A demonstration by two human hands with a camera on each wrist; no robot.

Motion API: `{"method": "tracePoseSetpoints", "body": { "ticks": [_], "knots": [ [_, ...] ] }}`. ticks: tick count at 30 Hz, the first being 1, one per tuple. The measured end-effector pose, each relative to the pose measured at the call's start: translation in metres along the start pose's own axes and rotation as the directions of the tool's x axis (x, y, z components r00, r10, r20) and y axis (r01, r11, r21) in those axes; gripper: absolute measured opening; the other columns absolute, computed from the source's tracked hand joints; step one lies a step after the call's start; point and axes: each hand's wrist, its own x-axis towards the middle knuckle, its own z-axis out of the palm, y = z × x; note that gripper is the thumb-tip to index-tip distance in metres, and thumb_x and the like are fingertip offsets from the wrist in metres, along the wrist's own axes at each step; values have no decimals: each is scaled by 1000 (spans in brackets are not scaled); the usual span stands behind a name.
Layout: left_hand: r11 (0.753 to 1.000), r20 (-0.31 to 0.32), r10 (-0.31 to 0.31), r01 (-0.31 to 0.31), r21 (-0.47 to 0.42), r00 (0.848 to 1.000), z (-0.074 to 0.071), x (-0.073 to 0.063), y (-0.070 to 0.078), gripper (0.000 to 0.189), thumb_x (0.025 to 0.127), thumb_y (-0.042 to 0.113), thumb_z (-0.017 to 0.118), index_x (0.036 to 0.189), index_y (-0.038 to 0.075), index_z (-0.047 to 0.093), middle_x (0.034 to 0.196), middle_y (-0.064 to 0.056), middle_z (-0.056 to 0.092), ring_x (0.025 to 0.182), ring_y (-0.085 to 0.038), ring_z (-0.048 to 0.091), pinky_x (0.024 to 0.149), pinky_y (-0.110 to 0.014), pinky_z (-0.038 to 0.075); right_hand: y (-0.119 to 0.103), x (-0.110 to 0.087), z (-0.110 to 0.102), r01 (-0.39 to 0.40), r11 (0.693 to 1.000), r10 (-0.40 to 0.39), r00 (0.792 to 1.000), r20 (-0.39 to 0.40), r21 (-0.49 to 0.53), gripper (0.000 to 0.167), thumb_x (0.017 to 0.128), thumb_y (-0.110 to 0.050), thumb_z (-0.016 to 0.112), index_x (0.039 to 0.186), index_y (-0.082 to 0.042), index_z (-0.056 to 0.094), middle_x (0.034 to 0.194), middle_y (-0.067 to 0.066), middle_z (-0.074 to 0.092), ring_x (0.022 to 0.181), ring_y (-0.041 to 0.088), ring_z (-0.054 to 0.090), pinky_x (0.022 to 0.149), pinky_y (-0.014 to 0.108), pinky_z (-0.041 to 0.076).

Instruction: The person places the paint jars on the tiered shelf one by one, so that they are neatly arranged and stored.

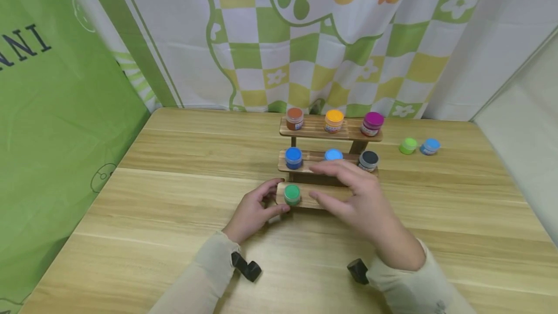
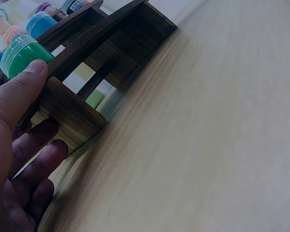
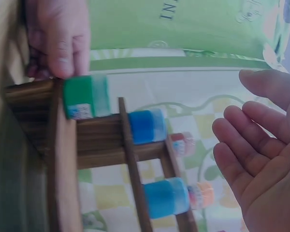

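Note:
A three-tier wooden stand (image 1: 311, 128) stands on the table. On its lowest shelf, at the left end, sits a green paint jar (image 1: 292, 195). My left hand (image 1: 253, 211) grips that end of the stand, thumb at the front edge close beside the green jar (image 2: 31, 58) and index finger at the back. My right hand (image 1: 364, 197) hovers over the right part of the lowest shelf, its fingers and thumb spread apart with nothing between them. It partly hides the light blue jar (image 1: 333, 154) on the middle shelf. In the right wrist view the right palm (image 3: 275, 183) is bare.
A dark blue jar (image 1: 293, 158) and a black jar (image 1: 368, 160) share the middle shelf. Brown (image 1: 294, 119), orange (image 1: 334, 121) and purple (image 1: 372, 124) jars line the top. Light green (image 1: 408, 146) and blue (image 1: 430, 147) jars stand on the table at right. A curtain (image 1: 279, 57) hangs behind.

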Motion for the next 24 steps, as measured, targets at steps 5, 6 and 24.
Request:
{"method": "tracePoseSetpoints", "body": {
  "ticks": [5, 6, 24],
  "knots": [
    [1000, 0, -4, 4, -1, 1000, 0, 0, 0, 63, 84, 25, 83, 140, 16, 57, 111, 2, 68, 97, -15, 61, 90, -38, 50, -4, 1, -13, 2, 1000, -2, 999, -40, 6, 49, 69, 10, 84, 115, -1, 72, 112, 10, 72, 108, 19, 66, 98, 22, 46],
    [1000, 1, -5, 5, -1, 1000, 0, 0, 0, 63, 84, 25, 83, 140, 16, 57, 111, 2, 68, 97, -15, 61, 90, -37, 50, -4, 2, -15, 0, 1000, 0, 999, -45, 5, 46, 71, 8, 84, 115, -1, 71, 112, 10, 72, 109, 17, 65, 98, 22, 47],
    [1000, 0, -5, 5, 0, 1000, 1, 0, 0, 64, 84, 26, 84, 141, 17, 57, 112, 2, 69, 97, -15, 60, 89, -37, 50, 1, 2, -44, 27, 999, -21, 968, -252, 22, 40, 91, -28, 77, 103, 10, 70, 102, 12, 73, 103, 12, 66, 92, 26, 49]
  ]
}}
